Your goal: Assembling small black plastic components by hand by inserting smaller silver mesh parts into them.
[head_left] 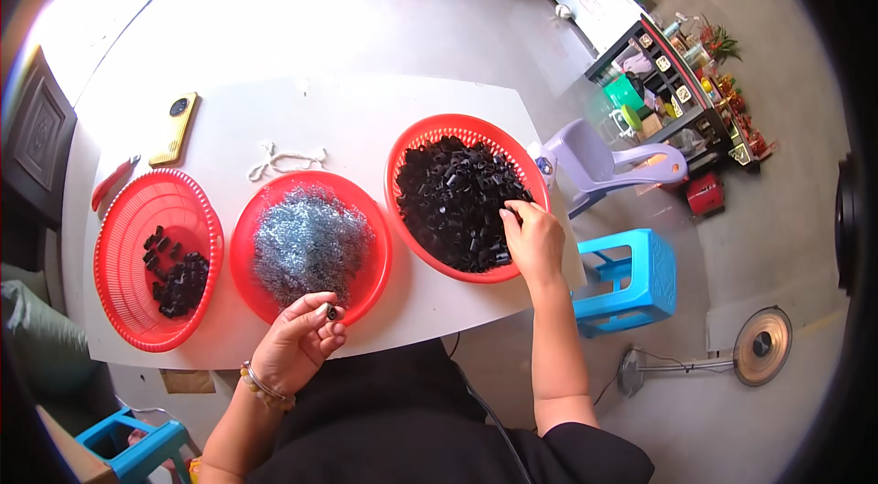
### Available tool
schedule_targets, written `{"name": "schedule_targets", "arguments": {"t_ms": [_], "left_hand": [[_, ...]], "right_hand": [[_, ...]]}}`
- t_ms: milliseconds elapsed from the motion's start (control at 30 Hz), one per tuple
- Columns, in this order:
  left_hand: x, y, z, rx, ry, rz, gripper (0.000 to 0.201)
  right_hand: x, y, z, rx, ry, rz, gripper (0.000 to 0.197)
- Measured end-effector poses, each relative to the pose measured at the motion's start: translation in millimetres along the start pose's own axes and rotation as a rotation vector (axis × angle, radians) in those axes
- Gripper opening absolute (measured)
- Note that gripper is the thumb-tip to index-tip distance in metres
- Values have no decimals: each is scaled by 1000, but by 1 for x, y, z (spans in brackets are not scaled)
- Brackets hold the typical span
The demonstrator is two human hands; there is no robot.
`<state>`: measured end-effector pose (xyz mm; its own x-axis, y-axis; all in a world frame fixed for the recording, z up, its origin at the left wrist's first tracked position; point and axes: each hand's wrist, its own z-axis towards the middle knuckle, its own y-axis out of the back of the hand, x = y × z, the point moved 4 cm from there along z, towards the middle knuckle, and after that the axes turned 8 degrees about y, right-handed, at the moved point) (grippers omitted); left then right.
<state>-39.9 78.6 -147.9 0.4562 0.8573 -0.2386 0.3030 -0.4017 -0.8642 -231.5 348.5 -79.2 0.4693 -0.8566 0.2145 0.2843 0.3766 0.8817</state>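
- Three red baskets sit in a row on the white bench [366, 109], seen from the head camera looking down.
- The left basket [123, 255], at nine o'clock of the row, holds a small heap of black parts [176, 276] near its lower right wall.
- The middle basket [366, 287] is filled with a mound of small silvery metal pieces [309, 242].
- The right basket [416, 141], at three o'clock of the row, is heaped with black plastic parts [455, 196].
- The left hand [294, 342] hovers at six o'clock of the middle basket, just over its rim; thumb and fingers are pinched shut on one small black part [331, 311].
- The right hand [533, 240] rests at four o'clock inside the right basket, fingers curled down among the black plastic parts; whether it grips one I cannot tell.
- A beaded bracelet [263, 388] circles the left wrist.
- At eleven o'clock on the bench lies a yellow phone [176, 127], with red-handled pliers [113, 180] just below it and a knotted white cord [283, 159] above the middle basket.
- A blue plastic stool [631, 278] stands on the floor at three o'clock, just beside the bench, and a pale lilac chair [604, 159] stands above it.
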Motion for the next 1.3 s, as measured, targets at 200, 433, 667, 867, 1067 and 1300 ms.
{"name": "schedule_targets", "arguments": {"t_ms": [200, 433, 667, 867, 1067, 1300], "left_hand": [[-3, 0, -3, 0, -22, -9, 22], [0, -7, -1, -14, -45, 7, 23], [4, -19, 0, -52, -193, 149, 21], [2, -23, -3, -55, -262, 180, 18], [6, -20, -6, -29, -229, 163, 18], [0, -14, -4, 10, -201, 105, 23]], "right_hand": [[36, 24, -7, -83, 145, 343, 14], [109, 27, -25, 154, 515, 479, 21], [161, 0, -51, 320, 700, 378, 30], [169, -6, -55, 231, 622, 585, 37], [166, -15, -63, 270, 444, 899, 35], [163, -26, -61, 416, -1, 1228, 24]]}}
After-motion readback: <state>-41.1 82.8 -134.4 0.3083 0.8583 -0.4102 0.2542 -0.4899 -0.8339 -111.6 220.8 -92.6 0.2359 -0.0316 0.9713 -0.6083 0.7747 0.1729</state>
